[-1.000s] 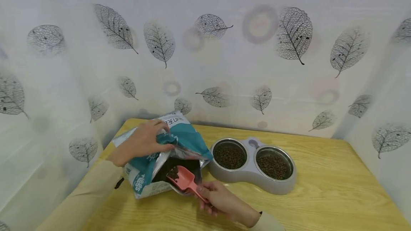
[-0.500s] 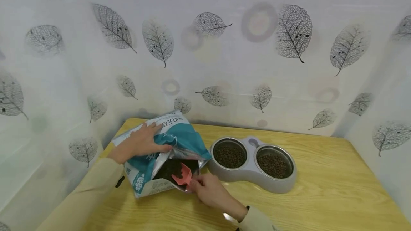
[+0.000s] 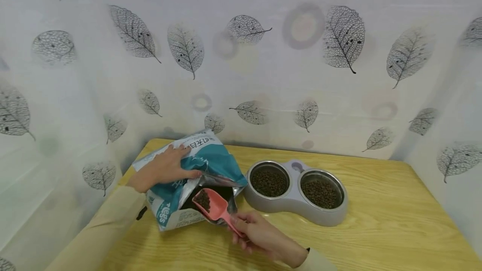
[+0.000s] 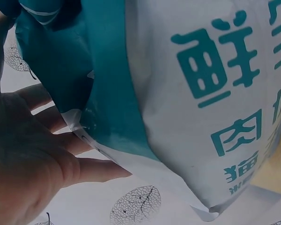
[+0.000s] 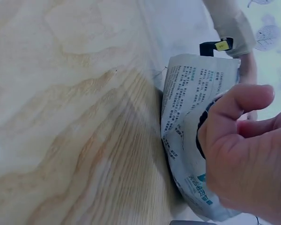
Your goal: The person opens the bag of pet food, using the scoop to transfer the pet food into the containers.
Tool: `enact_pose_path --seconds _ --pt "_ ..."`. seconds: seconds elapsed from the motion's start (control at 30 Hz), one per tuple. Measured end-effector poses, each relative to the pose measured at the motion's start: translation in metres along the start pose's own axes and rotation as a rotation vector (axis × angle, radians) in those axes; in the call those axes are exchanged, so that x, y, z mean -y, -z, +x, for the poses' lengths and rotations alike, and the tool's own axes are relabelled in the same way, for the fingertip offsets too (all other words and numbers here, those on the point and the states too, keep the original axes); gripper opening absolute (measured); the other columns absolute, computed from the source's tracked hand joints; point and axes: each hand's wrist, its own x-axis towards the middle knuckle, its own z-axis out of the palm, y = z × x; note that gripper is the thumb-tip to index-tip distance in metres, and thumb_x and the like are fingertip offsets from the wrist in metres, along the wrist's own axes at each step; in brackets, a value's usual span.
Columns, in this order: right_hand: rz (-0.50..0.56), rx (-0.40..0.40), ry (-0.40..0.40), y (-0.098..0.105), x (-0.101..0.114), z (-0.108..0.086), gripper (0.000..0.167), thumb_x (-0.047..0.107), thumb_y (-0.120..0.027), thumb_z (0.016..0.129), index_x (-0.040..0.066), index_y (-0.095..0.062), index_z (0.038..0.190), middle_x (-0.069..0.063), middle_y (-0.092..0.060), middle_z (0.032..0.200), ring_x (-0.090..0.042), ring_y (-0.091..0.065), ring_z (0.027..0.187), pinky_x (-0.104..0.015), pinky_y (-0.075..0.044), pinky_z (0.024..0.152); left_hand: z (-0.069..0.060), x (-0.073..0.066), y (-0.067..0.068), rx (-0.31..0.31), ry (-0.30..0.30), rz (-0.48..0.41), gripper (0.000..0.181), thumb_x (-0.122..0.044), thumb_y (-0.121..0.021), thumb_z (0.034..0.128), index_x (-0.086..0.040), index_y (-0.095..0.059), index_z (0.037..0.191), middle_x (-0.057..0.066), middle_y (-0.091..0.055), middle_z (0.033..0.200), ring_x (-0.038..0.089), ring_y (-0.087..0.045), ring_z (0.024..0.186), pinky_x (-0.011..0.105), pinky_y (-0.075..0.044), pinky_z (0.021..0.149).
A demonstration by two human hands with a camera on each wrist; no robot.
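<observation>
A teal and white bag of pet food lies tilted on its side at the table's left, its mouth facing front right. My left hand rests on top of it with fingers spread; in the left wrist view the same hand lies along the bag's edge. My right hand grips the handle of a pink scoop, whose blade is at the bag's mouth with some brown kibble at its far end. From the right wrist, the hand hides the scoop.
A grey double feeder with two metal bowls stands right of the bag. Both the left bowl and the right bowl hold brown kibble. The wooden table meets leaf-printed sheeting at the back and sides.
The right hand pushed the scoop into the bag's mouth, then drew it back toward the front right, with kibble on its blade. The left hand's fingers flattened onto the bag.
</observation>
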Motion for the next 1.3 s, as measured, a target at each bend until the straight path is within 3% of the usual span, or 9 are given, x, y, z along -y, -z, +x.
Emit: enact_pose_path --seconds 0.17,0.3,0.63,0.9,1.13,1.3 --pt "0.033 0.007 0.042 0.007 0.002 -0.008 0.035 0.031 -0.051 0.108 -0.001 -0.063 0.104 0.003 -0.063 0.072 -0.003 -0.046 0.052 -0.017 -0.036 0.045 -0.001 -0.002 -0.001 0.003 0.010 0.001 0.108 -0.075 -0.063 0.0843 0.000 -0.037 0.158 0.033 -0.033 0.161 0.061 -0.024 0.148 0.079 -0.034 0.107" --pt "0.000 0.004 0.066 0.015 0.009 -0.017 0.036 0.032 -0.052 0.108 -0.002 -0.064 0.106 0.003 -0.062 0.071 -0.004 -0.044 0.051 -0.018 -0.036 0.045 -0.001 -0.002 -0.001 0.012 0.011 0.002 0.109 -0.076 -0.062 0.0847 -0.001 -0.035 0.159 0.033 -0.031 0.162 0.061 -0.023 0.148 0.080 -0.032 0.107" --pt "-0.131 -0.038 0.120 0.066 0.036 -0.055 0.036 0.035 -0.050 0.109 0.001 -0.062 0.106 0.004 -0.059 0.074 -0.003 -0.042 0.051 -0.019 -0.035 0.045 -0.001 0.003 -0.006 -0.004 0.003 0.022 0.110 -0.079 -0.060 0.0845 -0.002 -0.034 0.160 0.032 -0.031 0.162 0.059 -0.024 0.148 0.081 -0.035 0.103" --pt "-0.234 -0.228 0.116 0.115 0.041 -0.085 0.036 0.032 -0.049 0.110 -0.002 -0.061 0.111 0.004 -0.058 0.075 -0.003 -0.042 0.053 -0.019 -0.034 0.046 -0.001 0.003 -0.007 0.010 -0.005 0.019 0.111 -0.079 -0.058 0.0850 -0.003 -0.031 0.161 0.032 -0.028 0.164 0.059 -0.020 0.150 0.083 -0.033 0.103" --pt "-0.299 -0.431 0.037 0.159 0.033 -0.113 0.038 0.030 -0.046 0.111 -0.004 -0.059 0.121 0.004 -0.058 0.074 -0.005 -0.041 0.053 -0.021 -0.035 0.047 -0.001 0.001 -0.005 0.017 -0.005 0.026 0.110 -0.078 -0.059 0.0860 -0.003 -0.031 0.161 0.033 -0.028 0.163 0.060 -0.020 0.150 0.083 -0.033 0.102" --pt "-0.425 -0.582 -0.039 0.181 0.029 -0.132 0.045 0.033 -0.045 0.111 -0.005 -0.058 0.130 0.001 -0.061 0.076 -0.006 -0.039 0.052 -0.025 -0.039 0.047 -0.002 0.001 -0.004 0.022 -0.002 0.018 0.110 -0.078 -0.059 0.0863 -0.002 -0.030 0.161 0.033 -0.027 0.163 0.060 -0.019 0.150 0.084 -0.032 0.102"
